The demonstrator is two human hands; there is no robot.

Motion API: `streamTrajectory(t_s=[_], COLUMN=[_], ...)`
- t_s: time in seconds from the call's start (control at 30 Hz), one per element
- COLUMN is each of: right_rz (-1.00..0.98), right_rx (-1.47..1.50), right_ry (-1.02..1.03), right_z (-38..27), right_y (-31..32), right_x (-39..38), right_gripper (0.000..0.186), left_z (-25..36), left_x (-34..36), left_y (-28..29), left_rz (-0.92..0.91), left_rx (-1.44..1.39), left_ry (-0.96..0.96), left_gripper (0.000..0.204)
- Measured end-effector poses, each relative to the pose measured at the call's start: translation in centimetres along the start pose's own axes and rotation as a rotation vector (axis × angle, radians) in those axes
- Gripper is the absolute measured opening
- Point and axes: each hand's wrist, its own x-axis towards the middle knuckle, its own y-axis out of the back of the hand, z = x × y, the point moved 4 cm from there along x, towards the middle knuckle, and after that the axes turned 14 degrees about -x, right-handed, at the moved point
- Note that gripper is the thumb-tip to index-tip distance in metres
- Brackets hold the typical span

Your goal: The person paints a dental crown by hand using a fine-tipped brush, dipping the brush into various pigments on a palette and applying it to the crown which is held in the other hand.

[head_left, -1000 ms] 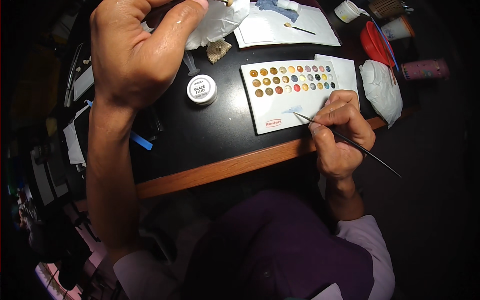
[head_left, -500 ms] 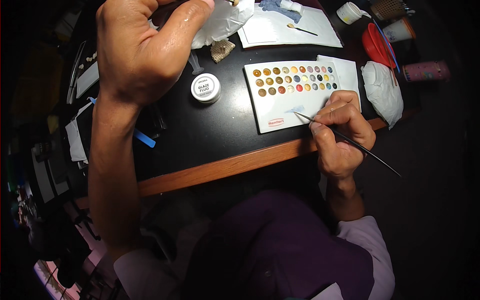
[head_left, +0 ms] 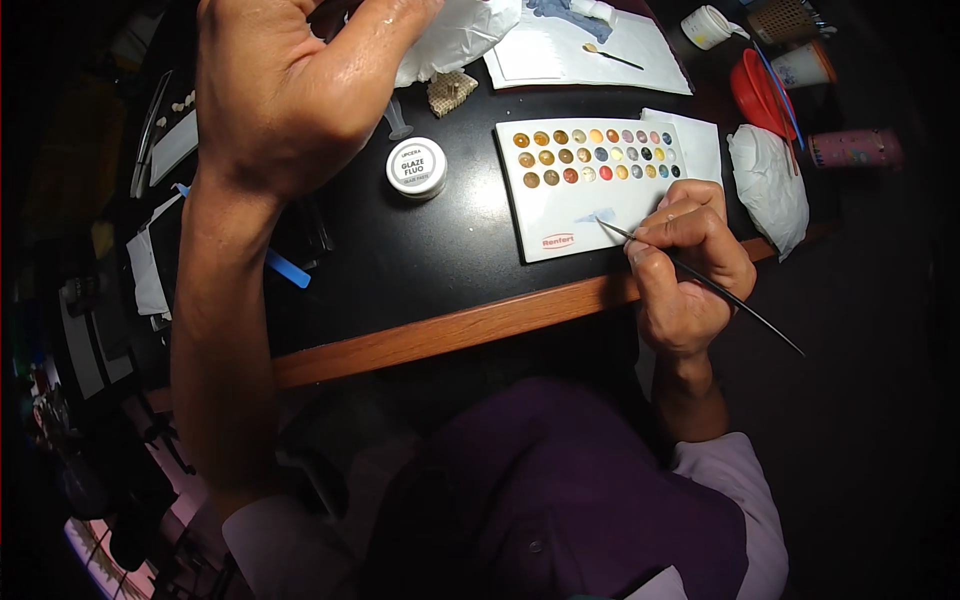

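My right hand (head_left: 690, 265) pinches a thin dark paintbrush (head_left: 735, 300). Its tip rests in a pale blue smear (head_left: 597, 217) on the white mixing palette (head_left: 560, 205), below rows of small wells filled with coloured pastes. High at the upper left, my left hand (head_left: 290, 100) is closed, the thumb stretched toward the top edge. The picture cuts off its fingertips, so what they grip is hidden. Under that hand lies crumpled white tissue (head_left: 465, 40). A white round jar (head_left: 417, 168) stands on the black tabletop left of the palette.
Behind the palette, white sheets (head_left: 640, 70) carry a small dark applicator (head_left: 612, 55) and a blue-grey cloth (head_left: 565, 22). A beige textured block (head_left: 452, 92) sits near the tissue. To the right are a red bowl (head_left: 750, 90), a wrapped white bundle (head_left: 765, 185) and a pink cylinder (head_left: 855, 148).
The brush tip has shifted slightly over the palette, and the blue smear looks wider. The whole scene has slid a little, with the left hand's fingertips now further out of the picture.
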Motion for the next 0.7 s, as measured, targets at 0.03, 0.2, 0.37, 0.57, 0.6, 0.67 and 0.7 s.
streamTrajectory(t_s=[0.03, 0.2, 0.37, 0.57, 0.6, 0.67, 0.7], right_rz=[-0.001, -0.007, -0.007, -0.015, -0.016, -0.021, -0.023], right_rx=[-0.004, -0.007, 0.003, 0.027, 0.035, 0.019, 0.011], right_ry=[-0.003, -0.005, 0.001, 0.003, 0.0, -0.01, -0.015], right_z=[0.1, 0.3, 0.1, 0.1, 0.1, 0.1, 0.1], right_y=[0.0, 0.1, 0.0, -0.2, -0.3, -0.2, -0.1], right_x=[0.0, -0.1, -0.1, 0.0, 0.0, 0.0, 0.1], right_gripper=[0.01, 0.01, 0.01, 0.01, 0.01, 0.01, 0.009], left_z=[1.0, 1.1, -0.2, 2.2, 2.3, 1.4, 1.2], left_x=[0.2, 0.4, -0.1, 0.6, 0.6, 0.5, 0.5], left_y=[-0.6, -0.7, -0.3, -1.6, -1.6, -0.9, -0.8], left_rz=[-0.003, -0.018, 0.035, 0.025, 0.021, -0.011, -0.027], left_rx=[0.057, 0.036, -0.018, 0.212, 0.219, 0.106, 0.075], left_ry=[0.003, 0.077, 0.083, 0.039, 0.023, -0.004, -0.006], left_gripper=[0.019, 0.019, 0.019, 0.019, 0.019, 0.019, 0.019])
